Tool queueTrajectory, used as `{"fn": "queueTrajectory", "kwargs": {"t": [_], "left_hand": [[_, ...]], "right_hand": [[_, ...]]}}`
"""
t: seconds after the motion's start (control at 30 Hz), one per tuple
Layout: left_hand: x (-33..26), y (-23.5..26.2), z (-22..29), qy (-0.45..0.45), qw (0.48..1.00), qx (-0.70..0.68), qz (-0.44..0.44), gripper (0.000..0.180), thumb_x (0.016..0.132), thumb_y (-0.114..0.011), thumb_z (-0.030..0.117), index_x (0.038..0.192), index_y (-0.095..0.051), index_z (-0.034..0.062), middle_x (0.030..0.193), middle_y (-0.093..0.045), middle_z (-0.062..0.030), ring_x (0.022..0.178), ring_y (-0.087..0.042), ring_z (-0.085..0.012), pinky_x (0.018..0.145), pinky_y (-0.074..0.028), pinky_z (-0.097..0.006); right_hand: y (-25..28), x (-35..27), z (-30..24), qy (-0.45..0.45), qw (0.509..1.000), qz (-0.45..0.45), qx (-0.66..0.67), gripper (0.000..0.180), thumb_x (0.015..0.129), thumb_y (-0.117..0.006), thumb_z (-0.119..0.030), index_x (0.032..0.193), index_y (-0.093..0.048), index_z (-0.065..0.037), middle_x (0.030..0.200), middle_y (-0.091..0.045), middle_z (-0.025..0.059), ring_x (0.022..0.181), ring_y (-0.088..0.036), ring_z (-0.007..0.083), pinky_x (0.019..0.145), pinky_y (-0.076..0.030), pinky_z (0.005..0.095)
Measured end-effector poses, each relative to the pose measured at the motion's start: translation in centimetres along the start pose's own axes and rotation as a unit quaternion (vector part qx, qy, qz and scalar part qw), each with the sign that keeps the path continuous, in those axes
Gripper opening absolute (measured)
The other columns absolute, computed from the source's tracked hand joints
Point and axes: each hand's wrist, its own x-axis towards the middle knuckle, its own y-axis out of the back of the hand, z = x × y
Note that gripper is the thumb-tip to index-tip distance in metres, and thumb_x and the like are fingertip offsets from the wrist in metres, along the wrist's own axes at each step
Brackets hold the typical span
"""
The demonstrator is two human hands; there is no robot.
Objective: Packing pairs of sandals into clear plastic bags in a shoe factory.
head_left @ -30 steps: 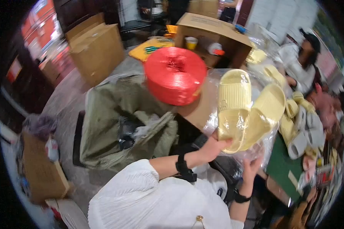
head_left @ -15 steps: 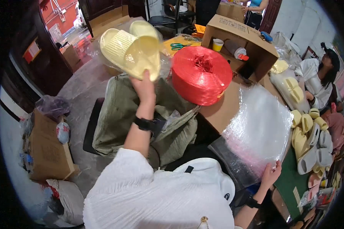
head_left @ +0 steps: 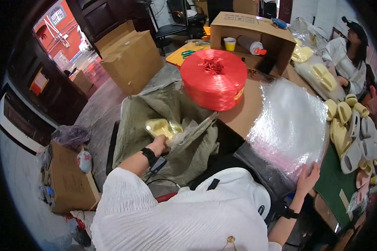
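My left hand (head_left: 158, 145) reaches down into the wide mouth of an olive woven sack (head_left: 132, 115). Its fingers are closed on a pair of pale yellow slippers (head_left: 160, 127) in a clear bag, now inside the sack's opening. At the lower right corner of a stack of clear plastic bags (head_left: 287, 113), my right hand (head_left: 308, 178) pinches the edge with thumb and fingers. The bags have a pinkish band along their near side and lie on a cardboard surface (head_left: 235, 121). Just beyond the sack sits a large roll of red plastic twine (head_left: 213, 81).
Behind the twine, an open cardboard box (head_left: 255, 21) holds a paper cup (head_left: 229, 44) and a bottle. Green-handled scissors (head_left: 188, 54) lie nearby. Yellow and grey slippers (head_left: 351, 155) are heaped at right, where another person (head_left: 343, 54) sits. A tall carton (head_left: 132, 62) stands on the floor.
My left hand has lowered the bagged yellow slippers from above the sack into its mouth. My right hand stays at the corner of the plastic bags. The view has shifted slightly.
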Motion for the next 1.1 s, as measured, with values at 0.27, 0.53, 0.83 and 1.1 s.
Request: {"fn": "queueTrajectory", "kwargs": {"t": [0.27, 0.53, 0.83, 1.1], "left_hand": [[3.6, -5.6, -1.1, -0.048, 0.995, 0.084, 0.012, 0.047, 0.091, -0.055, 0.030, 0.123, -0.056, -0.0043, 0.114, -0.064, -0.0175, 0.098, -0.064, -0.0332, 0.079, -0.052, -0.043], [11.0, -0.4, -0.7, -0.106, 0.961, 0.239, -0.096, 0.060, 0.091, -0.058, 0.039, 0.128, -0.052, -0.0072, 0.116, -0.064, -0.0186, 0.100, -0.063, -0.0346, 0.081, -0.052, -0.043], [-4.1, -8.5, 14.1, -0.344, 0.711, 0.574, 0.217, 0.039, 0.086, -0.066, 0.037, 0.097, -0.071, 0.0006, 0.099, -0.069, -0.0227, 0.093, -0.066, -0.0416, 0.081, -0.052, -0.046], [-20.0, -26.8, 8.0, -0.619, 0.593, 0.399, -0.326, 0.049, 0.082, -0.072, 0.016, 0.124, -0.056, -0.0044, 0.139, -0.048, -0.0276, 0.128, -0.049, -0.0413, 0.103, -0.041, -0.041]], "right_hand": [[-0.7, 0.0, -1.2, 0.004, 0.998, 0.034, 0.051, 0.043, 0.089, -0.067, -0.017, 0.126, -0.055, 0.002, 0.129, -0.053, 0.0211, 0.116, -0.049, 0.0379, 0.098, -0.040, 0.0442], [0.4, -0.2, -0.9, 0.008, 0.997, 0.064, 0.036, 0.045, 0.081, -0.071, -0.016, 0.120, -0.056, 0.000, 0.122, -0.057, 0.0193, 0.112, -0.051, 0.0371, 0.097, -0.041, 0.0454], [1.1, -0.1, -1.8, 0.002, 0.994, 0.087, 0.058, 0.043, 0.080, -0.072, -0.019, 0.115, -0.055, 0.001, 0.117, -0.056, 0.0212, 0.108, -0.050, 0.0397, 0.096, -0.040, 0.0473], [0.9, 0.1, -2.4, 0.006, 0.993, 0.087, 0.075, 0.042, 0.081, -0.072, -0.020, 0.114, -0.055, 0.001, 0.118, -0.055, 0.0209, 0.108, -0.050, 0.0401, 0.095, -0.041, 0.0471]]}}
